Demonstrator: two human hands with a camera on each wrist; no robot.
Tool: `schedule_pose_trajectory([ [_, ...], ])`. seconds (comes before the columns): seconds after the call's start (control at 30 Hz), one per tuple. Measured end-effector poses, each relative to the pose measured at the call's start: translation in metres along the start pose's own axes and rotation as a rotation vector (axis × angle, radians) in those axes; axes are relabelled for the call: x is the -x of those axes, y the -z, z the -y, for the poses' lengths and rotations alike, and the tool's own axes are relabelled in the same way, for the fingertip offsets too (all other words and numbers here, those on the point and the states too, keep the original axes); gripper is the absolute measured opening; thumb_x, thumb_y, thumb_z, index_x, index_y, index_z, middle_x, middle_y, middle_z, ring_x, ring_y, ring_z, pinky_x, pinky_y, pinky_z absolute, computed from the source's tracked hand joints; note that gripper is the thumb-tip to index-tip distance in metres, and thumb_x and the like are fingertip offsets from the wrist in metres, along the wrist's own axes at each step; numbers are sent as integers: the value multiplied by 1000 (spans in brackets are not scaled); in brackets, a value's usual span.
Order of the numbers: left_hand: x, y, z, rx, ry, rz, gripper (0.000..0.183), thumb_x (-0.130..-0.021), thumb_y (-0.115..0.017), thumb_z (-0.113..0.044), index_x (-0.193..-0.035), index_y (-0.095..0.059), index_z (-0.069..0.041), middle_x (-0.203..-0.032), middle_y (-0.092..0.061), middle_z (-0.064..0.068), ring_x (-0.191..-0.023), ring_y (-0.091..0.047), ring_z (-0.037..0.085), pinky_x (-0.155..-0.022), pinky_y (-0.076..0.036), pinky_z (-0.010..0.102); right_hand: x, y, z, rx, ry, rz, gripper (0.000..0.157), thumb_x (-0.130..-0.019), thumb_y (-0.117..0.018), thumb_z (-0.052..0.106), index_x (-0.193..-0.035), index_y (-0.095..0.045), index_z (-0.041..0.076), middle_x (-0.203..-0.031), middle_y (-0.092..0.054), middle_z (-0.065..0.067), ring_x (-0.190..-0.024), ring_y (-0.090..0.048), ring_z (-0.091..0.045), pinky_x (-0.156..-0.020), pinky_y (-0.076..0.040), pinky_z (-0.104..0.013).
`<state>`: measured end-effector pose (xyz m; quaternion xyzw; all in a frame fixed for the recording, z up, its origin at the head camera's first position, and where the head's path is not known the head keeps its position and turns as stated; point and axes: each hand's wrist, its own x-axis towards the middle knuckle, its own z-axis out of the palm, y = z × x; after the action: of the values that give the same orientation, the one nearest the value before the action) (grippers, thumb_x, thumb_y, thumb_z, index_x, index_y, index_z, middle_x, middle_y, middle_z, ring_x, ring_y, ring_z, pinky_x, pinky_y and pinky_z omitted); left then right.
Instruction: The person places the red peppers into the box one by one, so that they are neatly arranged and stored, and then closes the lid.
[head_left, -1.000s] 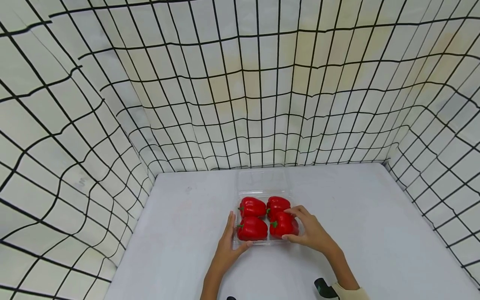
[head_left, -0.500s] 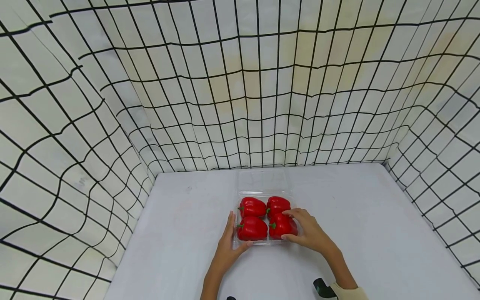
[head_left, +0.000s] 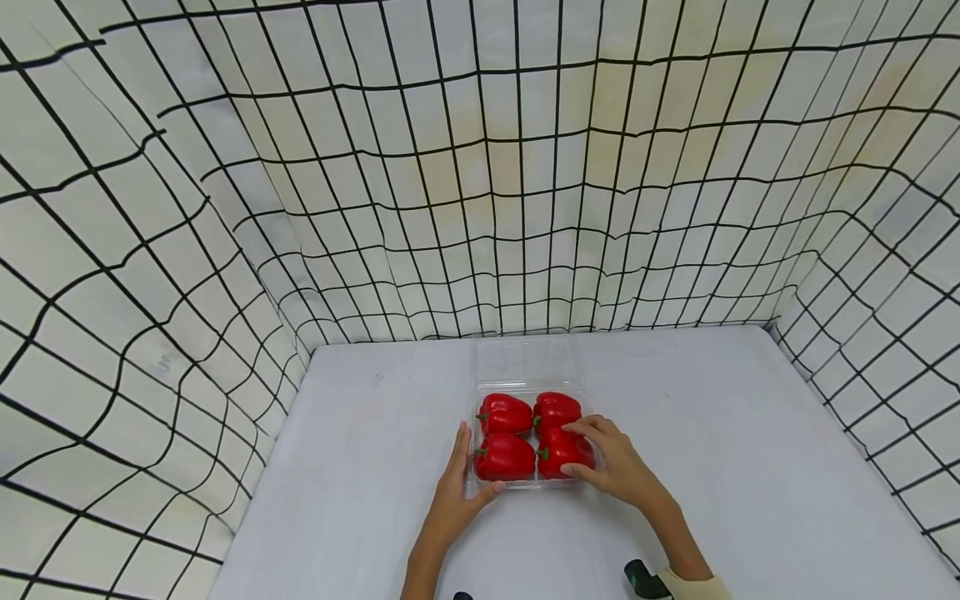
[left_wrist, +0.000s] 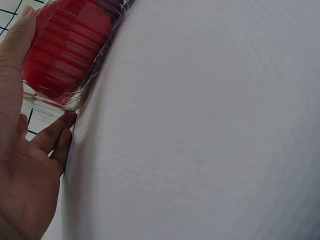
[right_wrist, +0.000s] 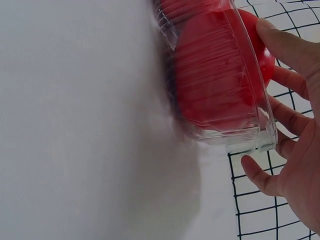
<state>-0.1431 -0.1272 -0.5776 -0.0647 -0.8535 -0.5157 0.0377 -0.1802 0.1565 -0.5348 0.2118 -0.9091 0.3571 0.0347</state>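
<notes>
Red bell peppers sit two by two in a clear plastic clamshell container (head_left: 525, 486) on the white table. My right hand (head_left: 619, 463) holds the front right pepper (head_left: 558, 454), its thumb at the front and fingertips at the back. In the right wrist view, the thumb of the right hand (right_wrist: 305, 170) lies on the pepper (right_wrist: 215, 75), above the clear wall. My left hand (head_left: 452, 498) rests against the container's left side, fingers extended along it and thumb at the front edge. The front left pepper (head_left: 506, 457), back left pepper (head_left: 506, 414) and back right pepper (head_left: 557, 409) lie untouched.
The container's transparent lid (head_left: 525, 362) lies folded back towards the table's far edge. Black netting (head_left: 540, 192) over pale sheeting surrounds the white table (head_left: 360, 483) at the back and both sides.
The front right pepper has shifted slightly left and settled lower, closer to the front left pepper. My right hand has moved slightly left with it. The left hand has stayed still.
</notes>
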Motion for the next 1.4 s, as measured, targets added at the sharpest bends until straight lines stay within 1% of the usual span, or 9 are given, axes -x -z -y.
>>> schedule_pose_trajectory([
  [0.23, -1, 1, 1, 8, -12, 3, 100, -82, -74, -47, -158, -17, -17, -164, -17, -1, -150, -22, 28, -111, -38, 47, -2, -5, 3, 22, 0, -29, 57, -75, -82, 40, -126, -63, 22, -124, -58, -3, -116, -54, -22, -85, -60, -43],
  [0.47, -1, 0, 2, -6, -3, -1, 100, -82, -74, -47, -158, -16, -18, -164, -16, 0, -149, -23, 29, -110, -38, 47, -1, -10, 3, 28, -17, -41, 59, -74, -84, 39, -126, -63, 22, -124, -58, -2, -116, -53, -20, -89, -59, -41],
  [0.67, -1, 0, 1, 6, 1, 1, 101, -81, -74, -48, -158, -16, -20, -164, -17, -1, -150, -22, 27, -111, -37, 47, 0, -12, 1, 15, -16, -61, 56, -76, -82, 39, -126, -63, 21, -124, -59, -3, -116, -54, -21, -89, -59, -42],
  [0.83, 0, 0, 2, 15, 3, -2, 101, -81, -75, -48, -158, -16, -18, -164, -17, 0, -150, -22, 29, -111, -37, 48, 4, -10, 1, -41, 9, -85, 48, -79, -81, 31, -123, -66, 17, -124, -59, -5, -118, -55, -24, -93, -57, -45],
  [0.9, 0, 0, 2, 18, -2, -3, 101, -81, -75, -47, -158, -17, -17, -164, -17, 1, -150, -22, 29, -111, -37, 48, 4, -10, 1, -53, 16, -92, 47, -80, -81, 29, -123, -66, 17, -123, -60, -5, -118, -55, -24, -94, -56, -46],
  [1.1, 0, -1, 3, 1, -9, -8, 101, -81, -74, -48, -158, -16, -17, -164, -18, 2, -149, -23, 31, -110, -38, 49, 6, -10, -1, -47, 22, -101, 47, -80, -80, 29, -123, -66, 16, -122, -60, -4, -117, -56, -23, -95, -56, -46],
  [1.27, -1, -2, 5, -24, -20, -17, 101, -82, -74, -48, -158, -15, -18, -164, -18, 4, -148, -25, 33, -109, -40, 50, 5, -11, -2, -47, 55, -123, 46, -80, -80, 28, -122, -66, 15, -121, -61, -4, -115, -57, -23, -93, -57, -46],
  [1.4, -1, -2, 4, -14, -12, -13, 100, -82, -74, -48, -158, -16, -18, -164, -17, 2, -149, -24, 31, -109, -39, 50, 4, -12, -3, -51, 69, -132, 44, -81, -80, 26, -122, -66, 15, -120, -61, -3, -115, -57, -22, -93, -57, -46],
])
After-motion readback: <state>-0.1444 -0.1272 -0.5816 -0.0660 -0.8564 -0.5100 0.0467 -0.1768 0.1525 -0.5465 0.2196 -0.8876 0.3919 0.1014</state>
